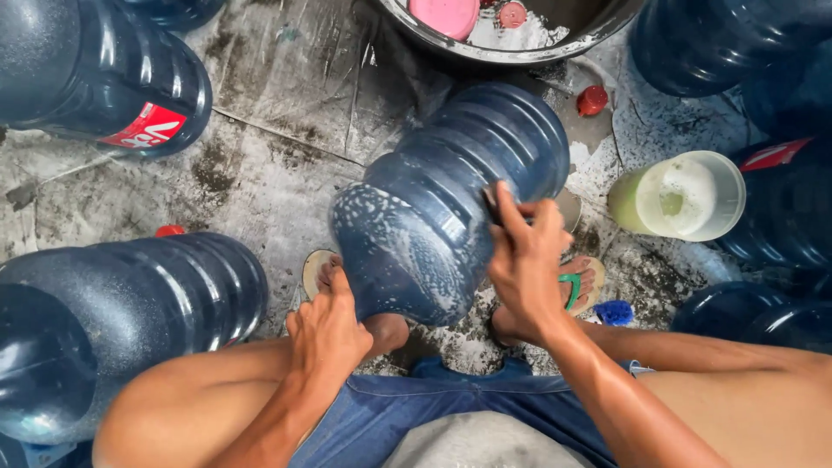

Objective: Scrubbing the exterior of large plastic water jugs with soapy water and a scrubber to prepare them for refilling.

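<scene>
The large blue ribbed plastic water jug [446, 204] lies tilted between the person's knees, soapy; the left hand [328, 325] grips its bottom edge, the right hand [524, 260] clenches a dark scrubber [494, 206] against its side — more blue jugs [130, 312] and a metal basin [520, 39] crowd round, little bare floor

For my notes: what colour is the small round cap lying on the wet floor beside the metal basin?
The small round cap is red, clearest in the head view.
</scene>
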